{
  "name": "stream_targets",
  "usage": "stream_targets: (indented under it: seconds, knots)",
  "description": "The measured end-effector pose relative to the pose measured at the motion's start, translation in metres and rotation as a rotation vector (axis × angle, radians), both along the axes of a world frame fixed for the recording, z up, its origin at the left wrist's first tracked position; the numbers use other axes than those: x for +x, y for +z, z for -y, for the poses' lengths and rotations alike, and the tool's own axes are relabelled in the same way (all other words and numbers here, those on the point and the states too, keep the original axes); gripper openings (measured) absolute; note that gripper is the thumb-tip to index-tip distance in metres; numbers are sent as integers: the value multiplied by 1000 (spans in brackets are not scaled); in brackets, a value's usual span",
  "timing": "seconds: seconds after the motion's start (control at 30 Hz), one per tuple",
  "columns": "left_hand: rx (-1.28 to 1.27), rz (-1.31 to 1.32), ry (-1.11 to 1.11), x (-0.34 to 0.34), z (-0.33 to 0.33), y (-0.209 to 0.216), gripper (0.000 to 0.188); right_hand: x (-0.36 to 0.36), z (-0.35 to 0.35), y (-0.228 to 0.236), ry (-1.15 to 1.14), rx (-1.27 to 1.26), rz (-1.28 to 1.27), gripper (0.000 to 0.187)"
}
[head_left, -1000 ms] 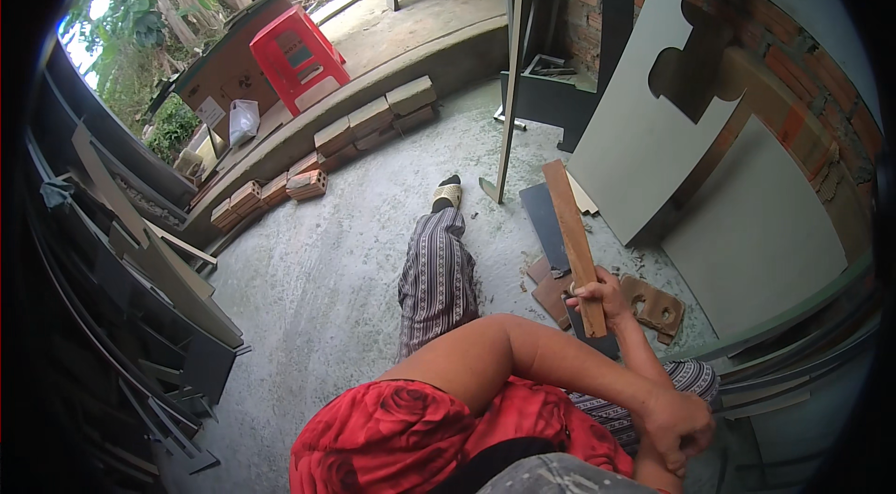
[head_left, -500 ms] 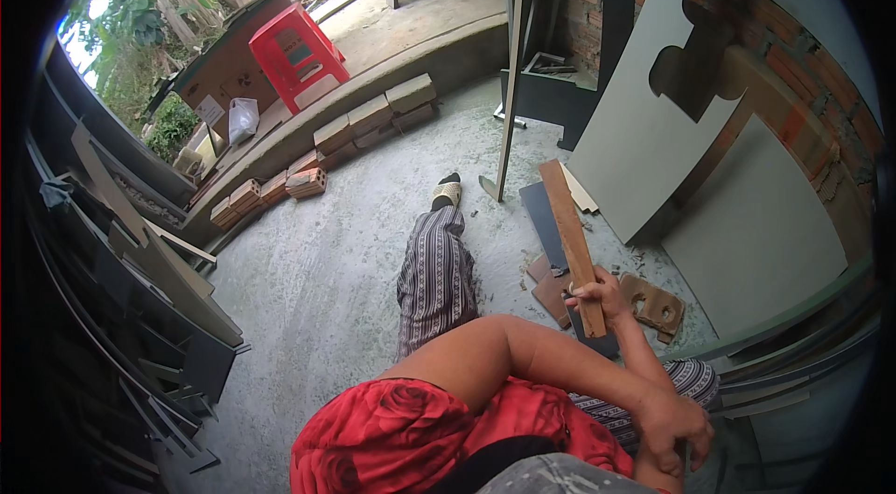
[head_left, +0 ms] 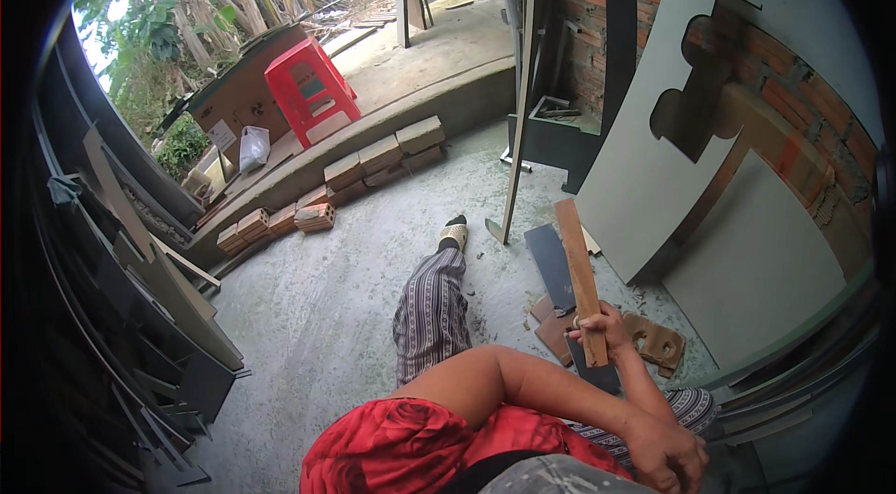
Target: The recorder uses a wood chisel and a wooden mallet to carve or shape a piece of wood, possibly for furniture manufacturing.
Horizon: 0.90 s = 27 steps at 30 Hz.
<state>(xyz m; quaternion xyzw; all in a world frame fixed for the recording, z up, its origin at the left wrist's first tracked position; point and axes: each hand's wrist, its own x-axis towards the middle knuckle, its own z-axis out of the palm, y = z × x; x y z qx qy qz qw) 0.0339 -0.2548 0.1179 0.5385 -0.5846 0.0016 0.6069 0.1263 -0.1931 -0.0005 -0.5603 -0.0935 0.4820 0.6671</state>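
Plank (head_left: 581,282): right of centre, held in the right hand (head_left: 609,330) above the floor (head_left: 308,307); brown, long and narrow, running near to far, with its far end leaning a little left.
Floor: grey, blotchy concrete, spread through the middle of the scene.
Brick wall (head_left: 583,46): far right, partly hidden by the things in front of it.
Panels: a large pale panel (head_left: 644,158), with a dark, round-edged shape in it, leans on the far right; a second pale panel (head_left: 765,261) is nearer and further right.
Row of bricks (head_left: 364,167): along the foot of the raised edge, far left to far middle.
Leg (head_left: 434,307): in patterned trousers, stretched away, left of the plank, a slipper (head_left: 454,235) on its foot.
Stool (head_left: 303,74): red, far left, on the raised ground past the bricks.
Dark board (head_left: 549,261): flat on the floor, just left of the plank.
Brown block (head_left: 656,333): on the floor, just right of the right hand, with two holes.
Left hand (head_left: 663,452): near right, crossed over the right arm, fingers bent; I cannot tell whether they grip it.
Right fingers: wrapped around the plank close to its near end.
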Motion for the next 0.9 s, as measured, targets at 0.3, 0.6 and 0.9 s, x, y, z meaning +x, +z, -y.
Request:
stream_targets:
  seconds: [0.3,0.6,0.9]
  knots:
    - [127,-153,-169,-2,-19,2,22,0,-5,10,13,1,19,52]
    - [80,-364,-221,-6,-19,-7,23,-2,-8,7,34,4,53,50]
    - [96,-207,-340,-12,-23,28,37,1,-7,3,23,11,27,50]
